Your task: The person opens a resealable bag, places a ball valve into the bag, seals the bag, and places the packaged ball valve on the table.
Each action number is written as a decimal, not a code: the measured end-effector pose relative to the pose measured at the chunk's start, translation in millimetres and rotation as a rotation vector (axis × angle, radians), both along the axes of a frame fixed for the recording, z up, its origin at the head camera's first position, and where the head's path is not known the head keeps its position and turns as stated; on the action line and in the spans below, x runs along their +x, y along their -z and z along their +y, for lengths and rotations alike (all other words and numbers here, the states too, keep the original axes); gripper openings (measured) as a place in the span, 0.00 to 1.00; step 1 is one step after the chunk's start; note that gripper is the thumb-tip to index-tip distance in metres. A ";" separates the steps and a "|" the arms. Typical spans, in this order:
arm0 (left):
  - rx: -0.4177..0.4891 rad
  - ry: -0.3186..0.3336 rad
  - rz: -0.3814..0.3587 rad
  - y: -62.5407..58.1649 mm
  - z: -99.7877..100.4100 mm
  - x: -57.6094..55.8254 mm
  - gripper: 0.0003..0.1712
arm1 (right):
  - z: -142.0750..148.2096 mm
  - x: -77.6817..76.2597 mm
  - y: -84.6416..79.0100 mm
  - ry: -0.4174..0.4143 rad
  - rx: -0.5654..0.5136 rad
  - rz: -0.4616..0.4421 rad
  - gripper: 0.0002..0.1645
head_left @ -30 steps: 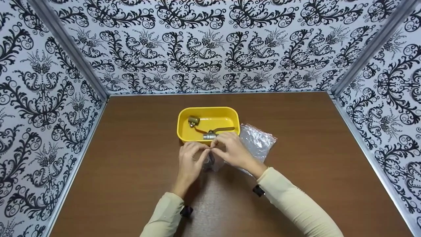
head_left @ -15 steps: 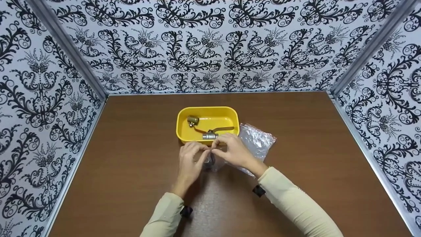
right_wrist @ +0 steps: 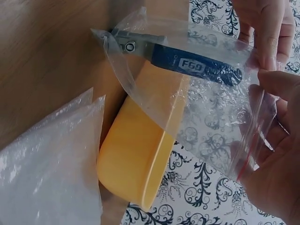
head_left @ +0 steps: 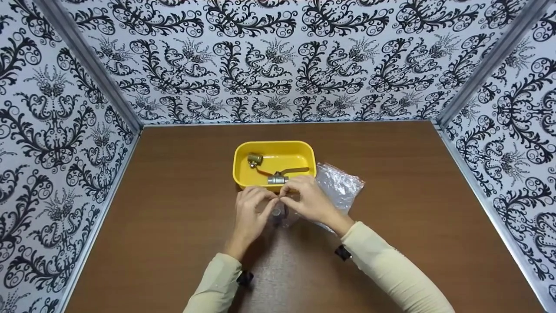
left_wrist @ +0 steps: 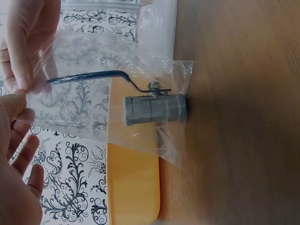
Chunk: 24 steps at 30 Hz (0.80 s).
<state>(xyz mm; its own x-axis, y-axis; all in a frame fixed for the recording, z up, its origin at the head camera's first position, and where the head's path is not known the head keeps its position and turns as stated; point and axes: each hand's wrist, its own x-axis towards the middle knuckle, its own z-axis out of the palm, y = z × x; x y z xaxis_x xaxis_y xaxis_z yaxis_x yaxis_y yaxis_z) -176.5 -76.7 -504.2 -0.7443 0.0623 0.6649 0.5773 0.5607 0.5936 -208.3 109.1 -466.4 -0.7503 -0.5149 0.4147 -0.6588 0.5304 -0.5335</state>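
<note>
A clear zip bag with a red line along its seal hangs between my two hands, in front of the yellow tub. Inside it, at the bottom, lies a grey ball valve whose lever has a blue sleeve. My left hand pinches the bag's top edge between thumb and index finger. Right beside it, fingertips nearly meeting, my right hand pinches the same edge. In the left wrist view the valve's lever points up toward the bag's mouth, and its body sits low over the table.
Beyond the hands stands a yellow tub, holding a silver valve with a lever and a brass-coloured valve. Flat clear bags lie to the tub's right on the brown table. Patterned walls enclose the back and sides.
The bag and valve have swung slightly to the right below the fingers. Both hands keep nearly the same place and grip.
</note>
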 end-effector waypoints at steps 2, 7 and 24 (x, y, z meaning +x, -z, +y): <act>-0.015 -0.010 0.004 -1.3 0.8 -0.1 0.05 | 2.9 -0.4 0.6 0.012 0.013 0.012 0.04; -0.072 -0.043 0.016 -2.9 3.4 0.0 0.03 | 8.4 0.0 1.2 0.042 0.011 -0.003 0.05; -0.152 -0.078 0.068 -6.7 6.3 1.3 0.03 | 6.4 0.6 3.7 0.026 -0.056 -0.006 0.04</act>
